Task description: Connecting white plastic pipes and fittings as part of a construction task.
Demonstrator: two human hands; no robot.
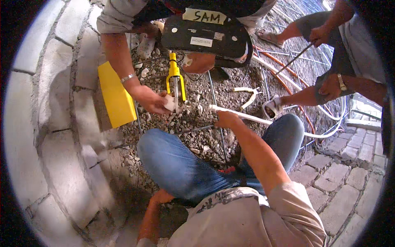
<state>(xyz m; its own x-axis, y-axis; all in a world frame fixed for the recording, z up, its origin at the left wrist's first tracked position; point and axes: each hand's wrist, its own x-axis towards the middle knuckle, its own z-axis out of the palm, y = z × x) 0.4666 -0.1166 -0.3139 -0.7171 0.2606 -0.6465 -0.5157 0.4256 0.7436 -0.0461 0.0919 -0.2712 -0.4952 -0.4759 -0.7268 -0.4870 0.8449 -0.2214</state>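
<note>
1. Right hand (227, 119): fingers curled round the white pipe (256, 118), close to its end.
2. Left hand (163, 196): down by the left thigh, partly hidden; can't tell if it grips anything.
3. Pipe: over gravel (193, 142), in front of the knees. Long axis runs left-right, dipping slightly to the right; near end points left toward the yellow tool (173, 64), other end passes behind the right knee.
4. Count: one pipe in hand, one yellow tool, one yellow panel (117, 96), one forked white piece (248, 98).
5. Two co-workers: one at the tool, hand (153, 100) on a white piece (169, 103); one at right holding one rod (295, 57).
</note>
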